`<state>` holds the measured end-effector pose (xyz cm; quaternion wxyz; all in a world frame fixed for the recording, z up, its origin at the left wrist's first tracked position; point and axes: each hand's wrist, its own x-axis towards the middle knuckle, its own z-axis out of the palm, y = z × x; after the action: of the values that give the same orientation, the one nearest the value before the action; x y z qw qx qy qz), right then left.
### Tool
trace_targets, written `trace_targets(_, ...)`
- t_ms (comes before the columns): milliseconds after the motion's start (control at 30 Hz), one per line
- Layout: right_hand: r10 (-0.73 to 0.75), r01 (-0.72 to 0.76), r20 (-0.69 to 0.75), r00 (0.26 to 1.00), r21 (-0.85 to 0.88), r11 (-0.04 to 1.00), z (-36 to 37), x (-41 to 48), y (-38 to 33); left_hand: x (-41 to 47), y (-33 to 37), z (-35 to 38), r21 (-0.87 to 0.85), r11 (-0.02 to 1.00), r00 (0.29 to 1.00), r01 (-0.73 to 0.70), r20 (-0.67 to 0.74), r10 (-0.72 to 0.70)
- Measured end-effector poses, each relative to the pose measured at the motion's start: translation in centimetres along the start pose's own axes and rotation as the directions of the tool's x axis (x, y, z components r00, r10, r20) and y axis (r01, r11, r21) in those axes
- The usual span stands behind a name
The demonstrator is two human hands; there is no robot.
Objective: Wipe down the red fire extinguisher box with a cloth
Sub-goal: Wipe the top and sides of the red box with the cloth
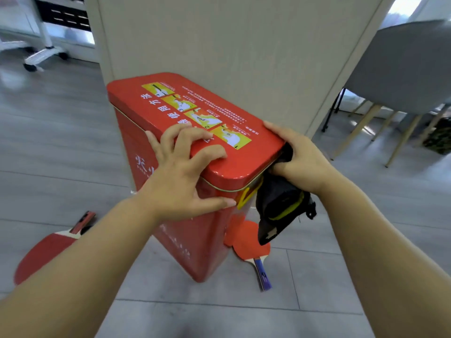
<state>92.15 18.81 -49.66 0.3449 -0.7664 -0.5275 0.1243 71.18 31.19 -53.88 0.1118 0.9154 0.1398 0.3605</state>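
In the middle of the frame, the left hand point(185, 172) is clamped over the near corner of the lid, fingers bent on top and thumb pressed to the side below the rim, so that the box is steadied. At centre right, the right hand point(300, 154) is closed round a bunched black cloth with yellow trim point(280, 206), which is pressed against the lid's right edge while its loose end hangs down the side.

The wiping is judged to be under way at the lid's rim. The top looks glossy and free of marks, so it may already have been covered, though this cannot be confirmed in so soft a view. The tall front and side walls are taken as still to be done.

The red metal fire extinguisher box point(200, 240) stands upright on the grey plank floor point(317, 289), at the centre of the frame. It is a tall tin with rounded corners; yellow instruction pictures and white text are printed on its lid, and white characters on its front.

Two red table tennis paddles are seen on the floor, one at lower left point(46, 250) and one beside the base at lower centre point(251, 242). Behind the box a beige wall panel point(231, 45) rises, with a grey upholstered chair point(402, 64) at upper right.
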Motion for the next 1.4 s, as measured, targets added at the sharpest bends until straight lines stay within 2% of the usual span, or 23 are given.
trace_targets(133,0.006,-0.006,0.011,1.000,0.021,1.000,1.2,-2.7,-0.6,-1.3,-1.7,-1.6,-0.075,0.996,0.998,-0.044,0.046,0.048)
trace_targets(200,0.011,-0.012,0.022,1.000,0.027,1.000,1.3,-3.3,-0.5,-1.8,-1.8,-1.8,-0.101,0.995,0.998,-0.017,0.059,0.023)
trace_targets(333,0.003,-0.009,0.088,0.996,0.065,0.998,1.1,-3.7,0.0,-3.8,-0.5,-0.6,-0.224,0.968,0.993,0.111,-0.024,-0.119)
trace_targets(433,0.009,-0.018,0.116,0.993,0.073,0.997,1.2,-3.5,0.4,-5.2,1.2,0.4,-0.315,0.920,0.957,0.232,-0.094,-0.274)
trace_targets(533,0.002,-0.012,0.109,0.994,0.088,0.996,1.2,-3.4,0.5,-5.0,2.5,0.4,-0.405,0.850,0.923,0.337,-0.035,-0.382)
trace_targets(700,-0.013,0.004,0.053,0.999,0.168,0.986,1.5,-4.0,-0.8,-4.7,2.0,-0.4,-0.467,0.825,0.926,0.318,-0.035,-0.377)
trace_targets(933,-0.005,-0.002,0.053,0.999,0.139,0.990,3.4,-5.8,-4.3,-6.4,-1.5,-3.7,-0.597,0.757,0.956,0.265,0.058,-0.288)
trace_targets(1200,-0.030,0.024,0.020,0.999,0.251,0.968,8.0,-8.0,-8.6,-7.9,-6.7,-9.1,-0.652,0.693,0.951,0.308,0.190,-0.244)
trace_targets(1400,-0.030,0.032,-0.015,0.999,0.223,0.974,9.9,-8.5,-9.4,-8.3,-8.0,-10.6,-0.713,0.620,0.945,0.327,0.231,-0.233)
